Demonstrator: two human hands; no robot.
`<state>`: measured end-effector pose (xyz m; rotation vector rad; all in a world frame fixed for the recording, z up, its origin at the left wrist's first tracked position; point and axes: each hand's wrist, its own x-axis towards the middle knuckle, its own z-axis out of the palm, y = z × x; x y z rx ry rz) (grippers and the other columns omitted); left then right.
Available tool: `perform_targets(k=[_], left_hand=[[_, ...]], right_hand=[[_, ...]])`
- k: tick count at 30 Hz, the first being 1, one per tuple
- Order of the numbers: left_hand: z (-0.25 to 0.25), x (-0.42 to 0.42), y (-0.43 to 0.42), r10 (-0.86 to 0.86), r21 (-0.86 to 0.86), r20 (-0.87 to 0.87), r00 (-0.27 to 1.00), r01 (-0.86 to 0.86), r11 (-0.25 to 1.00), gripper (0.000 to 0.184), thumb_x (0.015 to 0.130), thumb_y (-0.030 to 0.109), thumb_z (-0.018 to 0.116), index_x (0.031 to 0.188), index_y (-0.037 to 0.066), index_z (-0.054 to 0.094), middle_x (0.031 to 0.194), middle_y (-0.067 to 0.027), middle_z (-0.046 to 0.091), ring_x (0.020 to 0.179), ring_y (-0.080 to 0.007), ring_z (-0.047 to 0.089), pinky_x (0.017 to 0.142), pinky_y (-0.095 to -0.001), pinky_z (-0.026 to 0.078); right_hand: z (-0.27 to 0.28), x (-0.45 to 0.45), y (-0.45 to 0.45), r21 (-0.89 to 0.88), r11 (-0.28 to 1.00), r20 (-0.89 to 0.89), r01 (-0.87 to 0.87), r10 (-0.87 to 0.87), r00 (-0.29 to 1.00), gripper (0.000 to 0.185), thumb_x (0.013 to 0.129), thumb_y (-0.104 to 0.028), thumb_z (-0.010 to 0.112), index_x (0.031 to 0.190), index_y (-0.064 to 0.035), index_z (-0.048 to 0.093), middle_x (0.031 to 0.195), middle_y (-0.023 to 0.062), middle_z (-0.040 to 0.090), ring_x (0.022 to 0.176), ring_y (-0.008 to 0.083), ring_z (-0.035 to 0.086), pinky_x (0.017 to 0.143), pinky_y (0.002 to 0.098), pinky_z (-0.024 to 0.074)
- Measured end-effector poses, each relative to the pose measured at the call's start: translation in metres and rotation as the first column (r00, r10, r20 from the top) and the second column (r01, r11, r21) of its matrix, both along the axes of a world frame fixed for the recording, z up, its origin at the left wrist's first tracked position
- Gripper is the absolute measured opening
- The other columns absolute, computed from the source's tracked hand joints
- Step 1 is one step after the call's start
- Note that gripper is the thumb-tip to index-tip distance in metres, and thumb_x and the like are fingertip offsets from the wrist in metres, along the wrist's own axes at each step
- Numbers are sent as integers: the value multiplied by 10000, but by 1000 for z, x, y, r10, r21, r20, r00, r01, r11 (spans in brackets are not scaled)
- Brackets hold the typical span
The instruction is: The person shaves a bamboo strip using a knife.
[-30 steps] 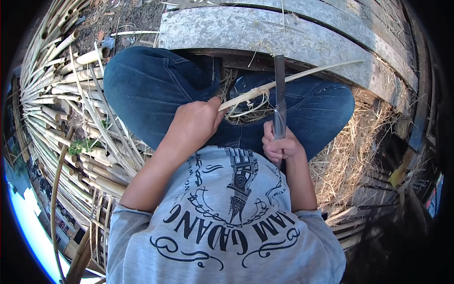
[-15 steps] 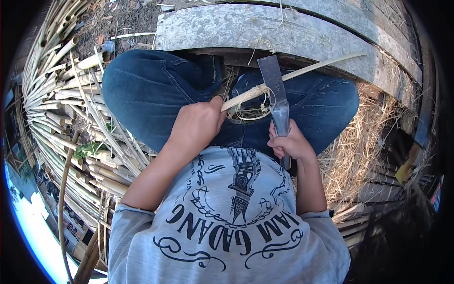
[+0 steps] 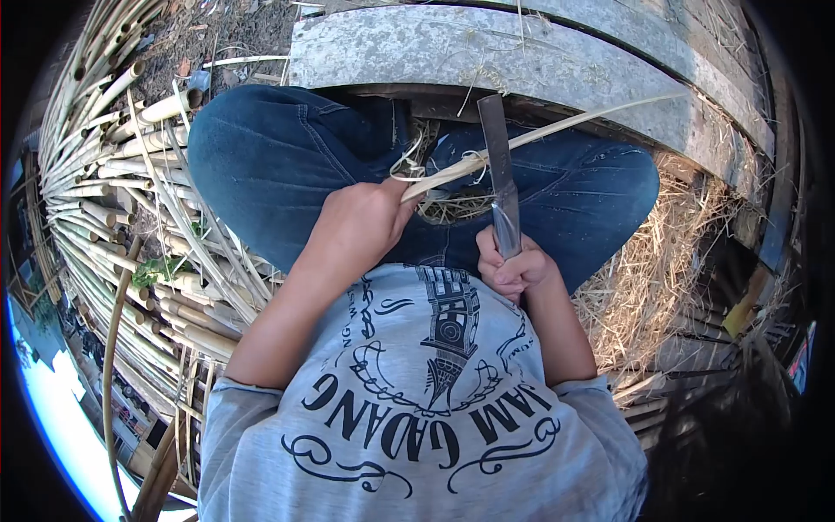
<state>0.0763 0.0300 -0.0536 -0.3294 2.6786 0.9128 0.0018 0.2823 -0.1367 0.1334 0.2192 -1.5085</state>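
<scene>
My left hand (image 3: 358,224) is closed round the near end of a long, pale bamboo strip (image 3: 578,129). The strip slants away to the upper right, its thin far end over the grey planks. In my right hand (image 3: 515,271), the fingers wrap the metal handle of a machete (image 3: 497,143). Its square-ended blade points away from me and crosses the strip at its middle; whether the edge touches I cannot tell. Thin curled shavings hang from the strip near my left hand, and more shavings (image 3: 461,209) lie between my legs.
Weathered planks (image 3: 409,48) stretch ahead of my crossed legs (image 3: 252,165). A large stack of bamboo poles (image 3: 104,217) lies on the left. To the right is a heap of straw-like shavings (image 3: 644,278).
The machete's handle has shifted left and slightly toward me, and its blade has turned more edge-on. My left hand still grips the strip, with a curl of shaving now beside it.
</scene>
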Motion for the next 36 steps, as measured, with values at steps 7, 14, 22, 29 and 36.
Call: perform_targets(k=[7,14,22,29,36], left_hand=[[2,-8,4,-65,-23,56,996,67,998,221,955,226,604,914,9,612,631,-217,590,631,-415,606,592,-506,468],[-3,-8,6,-64,-37,43,997,65,997,275,953,239,609,840,-12,602,634,-216,612,621,-407,627,583,-500,497],[15,-19,5,1,86,206,979,-19,996,207,953,189,596,934,-10,650,696,-245,603,696,-450,601,628,-500,463],[28,-10,12,-46,-163,98,994,61,985,181,919,184,617,874,10,601,638,-200,607,631,-400,628,571,-477,488],[33,-4,11,-55,-116,4,999,55,992,198,877,171,646,811,18,538,640,-172,618,629,-362,651,557,-450,510]], right_hand=[[31,-14,5,529,816,-406,233,2,914,203,844,-43,671,830,-59,469,549,3,459,390,97,464,364,270,381],[42,-27,11,592,675,-708,440,175,684,187,851,-55,681,840,-56,494,593,6,521,443,77,508,392,241,417],[66,-6,7,245,768,-918,592,380,-114,379,735,-65,716,1086,2,589,715,126,611,592,251,626,610,344,511],[80,-17,5,290,723,-819,627,527,-229,357,713,-75,741,1031,-46,580,795,151,661,691,351,673,602,396,530],[102,-21,11,142,864,-815,483,378,-438,352,680,-96,766,992,-62,608,788,122,660,673,323,669,571,399,523]])
